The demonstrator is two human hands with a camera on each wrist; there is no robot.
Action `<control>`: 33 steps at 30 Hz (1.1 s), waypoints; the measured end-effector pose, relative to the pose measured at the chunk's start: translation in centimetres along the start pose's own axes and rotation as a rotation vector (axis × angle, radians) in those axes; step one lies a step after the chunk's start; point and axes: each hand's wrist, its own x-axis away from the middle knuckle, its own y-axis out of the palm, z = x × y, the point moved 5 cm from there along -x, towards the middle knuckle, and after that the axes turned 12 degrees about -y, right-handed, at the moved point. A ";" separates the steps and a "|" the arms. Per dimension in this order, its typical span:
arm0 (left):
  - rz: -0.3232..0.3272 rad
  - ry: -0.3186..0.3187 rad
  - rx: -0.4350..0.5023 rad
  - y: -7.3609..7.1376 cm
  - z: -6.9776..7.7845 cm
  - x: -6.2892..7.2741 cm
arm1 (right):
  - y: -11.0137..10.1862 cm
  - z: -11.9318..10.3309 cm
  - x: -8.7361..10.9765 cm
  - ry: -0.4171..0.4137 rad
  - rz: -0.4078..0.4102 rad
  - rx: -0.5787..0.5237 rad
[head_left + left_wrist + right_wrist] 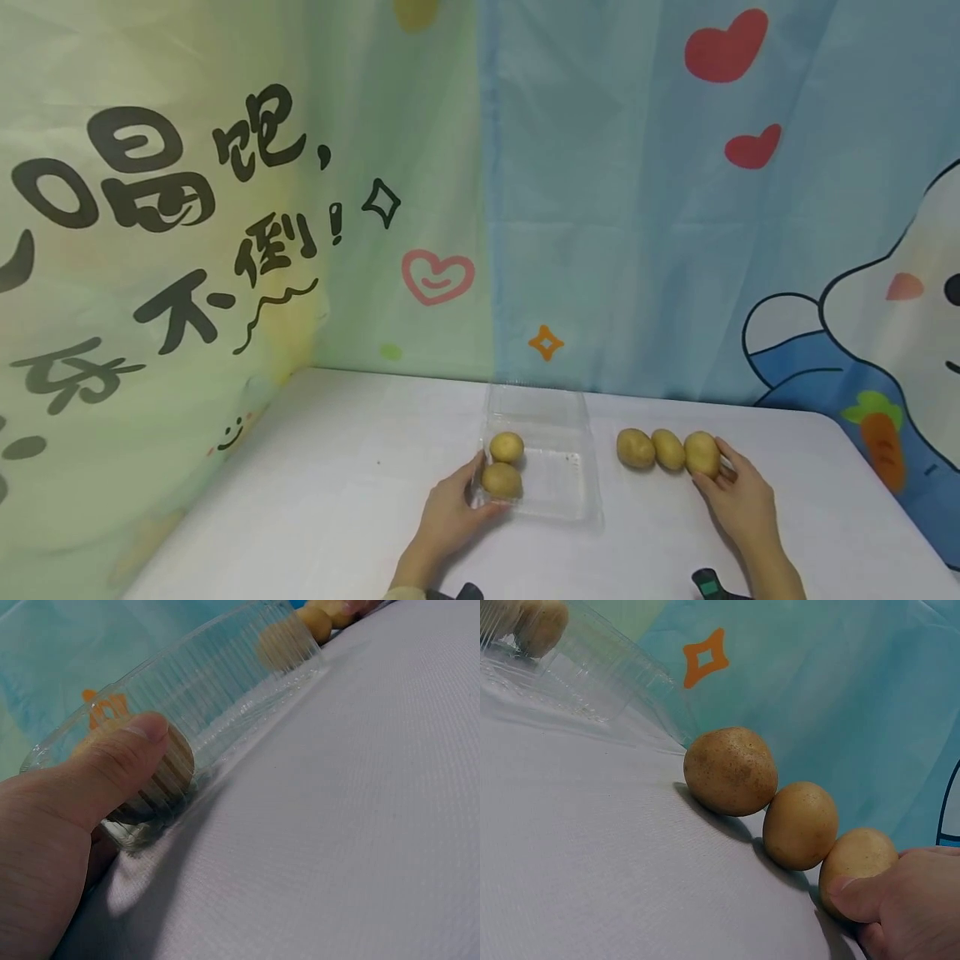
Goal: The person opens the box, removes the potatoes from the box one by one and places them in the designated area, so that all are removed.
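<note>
A clear plastic container (557,475) lies on the table with its lid (534,403) folded back. Two potatoes, a smaller one (507,447) behind a larger one (502,481), sit at its left end. My left hand (453,510) grips the container's front left corner; in the left wrist view the thumb (124,761) presses the ribbed wall. To the right of the container, three potatoes form a touching row: a left one (635,448), a middle one (668,449) and a right one (702,454). My right hand (742,497) holds the right potato between thumb and fingers, partly hiding it.
The white table (360,467) reaches back to a printed curtain (585,208) along its far and left sides. A gap of table surface lies between the container and the row. Dark straps (712,585) show at the wrists.
</note>
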 end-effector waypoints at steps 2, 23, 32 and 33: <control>-0.005 -0.003 0.000 0.0 -0.1 0.0 | 0.0 -0.1 -0.1 -0.004 0.006 0.001; -0.020 -0.020 -0.006 0.0 0.0 0.0 | -0.5 -0.1 0.3 -0.050 0.099 -0.020; -0.025 -0.026 0.005 0.0 0.0 0.0 | -0.5 -0.2 0.3 -0.076 0.101 0.033; -0.027 -0.027 0.008 0.0 0.0 0.0 | -0.5 -0.2 0.3 -0.085 0.105 0.038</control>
